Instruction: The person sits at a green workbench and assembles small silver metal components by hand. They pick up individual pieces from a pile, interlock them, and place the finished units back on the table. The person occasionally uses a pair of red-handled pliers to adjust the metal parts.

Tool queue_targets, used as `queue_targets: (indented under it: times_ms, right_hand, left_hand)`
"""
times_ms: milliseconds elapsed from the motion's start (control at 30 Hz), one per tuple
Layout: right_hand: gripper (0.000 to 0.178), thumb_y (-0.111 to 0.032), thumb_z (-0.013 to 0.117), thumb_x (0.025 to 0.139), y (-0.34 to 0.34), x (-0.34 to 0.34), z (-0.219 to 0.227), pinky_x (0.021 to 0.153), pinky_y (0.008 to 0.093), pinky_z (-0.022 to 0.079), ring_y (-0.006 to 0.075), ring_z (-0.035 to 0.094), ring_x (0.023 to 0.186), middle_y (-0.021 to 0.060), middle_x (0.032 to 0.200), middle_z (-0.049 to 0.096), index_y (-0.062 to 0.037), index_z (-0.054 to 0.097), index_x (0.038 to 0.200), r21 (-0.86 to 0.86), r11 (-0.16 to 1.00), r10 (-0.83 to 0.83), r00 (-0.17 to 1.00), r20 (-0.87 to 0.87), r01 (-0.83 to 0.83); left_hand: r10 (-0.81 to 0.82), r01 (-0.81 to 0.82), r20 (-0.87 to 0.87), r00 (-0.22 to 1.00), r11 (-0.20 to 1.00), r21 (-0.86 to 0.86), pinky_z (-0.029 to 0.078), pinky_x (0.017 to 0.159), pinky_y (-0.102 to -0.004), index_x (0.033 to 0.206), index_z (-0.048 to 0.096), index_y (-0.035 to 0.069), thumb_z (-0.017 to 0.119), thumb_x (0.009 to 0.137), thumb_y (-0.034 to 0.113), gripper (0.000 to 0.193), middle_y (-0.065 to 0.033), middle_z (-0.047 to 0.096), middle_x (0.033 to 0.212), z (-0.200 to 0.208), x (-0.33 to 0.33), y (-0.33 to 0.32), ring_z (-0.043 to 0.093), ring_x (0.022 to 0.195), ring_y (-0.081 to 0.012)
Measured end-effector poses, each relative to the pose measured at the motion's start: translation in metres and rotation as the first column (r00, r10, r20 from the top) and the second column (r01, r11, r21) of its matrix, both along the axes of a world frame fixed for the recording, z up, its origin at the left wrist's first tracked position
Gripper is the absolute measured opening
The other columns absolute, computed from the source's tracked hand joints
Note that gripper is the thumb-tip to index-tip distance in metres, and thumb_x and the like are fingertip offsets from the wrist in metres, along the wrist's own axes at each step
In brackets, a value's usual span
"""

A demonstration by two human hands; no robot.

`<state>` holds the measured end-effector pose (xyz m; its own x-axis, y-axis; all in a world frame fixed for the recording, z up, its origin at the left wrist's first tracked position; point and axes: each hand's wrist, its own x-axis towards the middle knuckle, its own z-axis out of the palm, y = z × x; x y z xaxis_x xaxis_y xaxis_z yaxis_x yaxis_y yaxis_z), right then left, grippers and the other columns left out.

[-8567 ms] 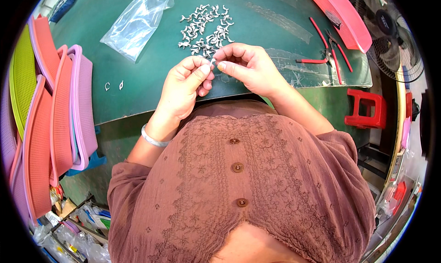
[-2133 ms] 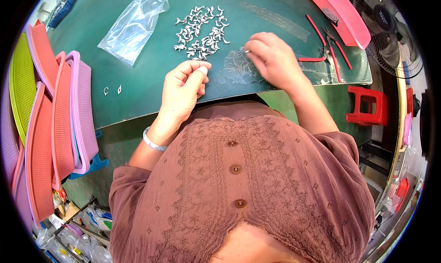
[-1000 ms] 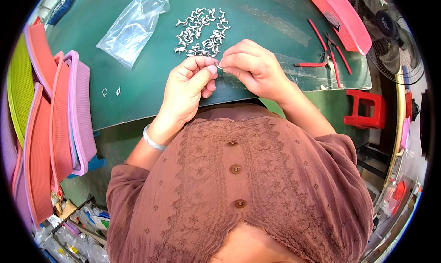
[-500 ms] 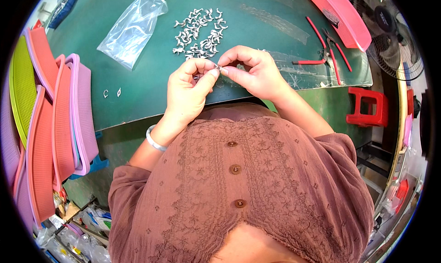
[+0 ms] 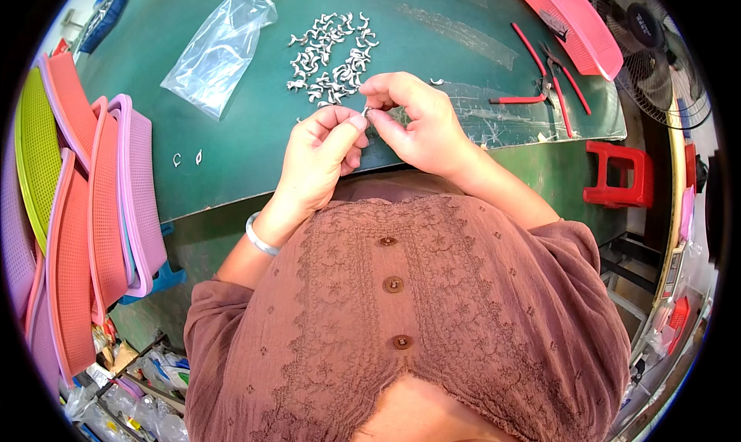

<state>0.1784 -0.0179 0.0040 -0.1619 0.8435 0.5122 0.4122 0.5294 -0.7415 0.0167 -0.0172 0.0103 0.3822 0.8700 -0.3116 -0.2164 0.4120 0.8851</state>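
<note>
Head view shows both bare hands meeting above the near edge of a green table point(image 5: 231, 168), with a small silver-grey piece point(image 5: 366, 112) between their fingertips. The left hand point(image 5: 323, 155) pinches this piece between thumb and index finger, its other fingers curled in. The right hand point(image 5: 417, 126) comes in from the right, index finger arched and thumb below it, the two tips a little apart just beside the piece; whether they touch it, I cannot tell. Just beyond the hands lies a loose heap of curved grey pieces point(image 5: 340, 74), with a single grey piece point(image 5: 437, 82) apart from it, past the right hand's knuckles. Near the table's left side, two small pale pieces point(image 5: 199, 157) lie side by side, well apart from the heap. A clear plastic bag point(image 5: 218, 56) lies flat on the far left. Red-handled pliers point(image 5: 562, 106) rest on the right, near a pink basket point(image 5: 575, 29) at the far right. Beyond the table's right edge stand a black fan point(image 5: 647, 79) and, nearer, a red stool point(image 5: 618, 181). Pink, purple and green baskets point(image 5: 143, 195) are stacked at the left.
</note>
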Motion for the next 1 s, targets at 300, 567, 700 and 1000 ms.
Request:
queue_targets:
  times_ms: [300,567,700,1000]
  right_hand:
    - [0.033,0.004,0.060,0.069,-0.003,-0.001,0.005,0.064,0.0310,0.046,0.0222,0.057,0.073,0.0064,0.076,0.057,-0.0054,0.054,0.101,-0.003,1.000,0.031,0.999,-0.013,-0.031]
    - [0.040,0.006,0.051,0.079,-0.004,0.004,0.008,0.077,0.0259,0.046,0.0123,0.057,0.084,0.0072,0.093,0.061,-0.0028,0.048,0.118,-0.196,0.944,0.210,0.941,-0.267,-0.266]
    - [0.039,0.006,0.050,0.080,-0.004,0.003,0.010,0.076,0.0254,0.046,0.0116,0.057,0.084,0.0070,0.092,0.062,-0.0025,0.048,0.119,-0.243,0.922,0.202,0.908,-0.368,-0.303]
    - [0.036,0.005,0.051,0.079,-0.004,0.001,0.010,0.074,0.0245,0.047,0.0105,0.057,0.080,0.0065,0.090,0.063,-0.0019,0.052,0.114,-0.252,0.920,0.197,0.911,-0.363,-0.300]
  left_hand:
    - [-0.024,0.025,0.021,0.999,0.997,-0.070,0.034,0.044,-0.0162,0.082,0.059,0.005,0.056,0.083,0.013,0.008,0.0003,0.055,0.066,-0.002,-0.001,0.002,0.045,0.051,-0.0047]
    - [-0.105,0.189,0.323,0.941,0.953,-0.239,0.030,0.041,-0.0174,0.082,0.054,0.005,0.050,0.084,0.013,0.009,-0.0022,0.052,0.067,-0.006,-0.007,0.009,0.043,0.050,-0.0071]
    - [-0.123,0.265,0.425,0.897,0.919,-0.292,0.030,0.041,-0.0172,0.084,0.051,0.004,0.046,0.086,0.013,0.011,-0.0034,0.050,0.070,-0.006,-0.009,0.011,0.042,0.052,-0.0076]
    - [-0.135,0.253,0.393,0.909,0.930,-0.267,0.032,0.042,-0.0185,0.087,0.050,0.003,0.042,0.085,0.010,0.011,-0.0052,0.053,0.072,-0.004,-0.007,0.011,0.043,0.053,-0.0088]
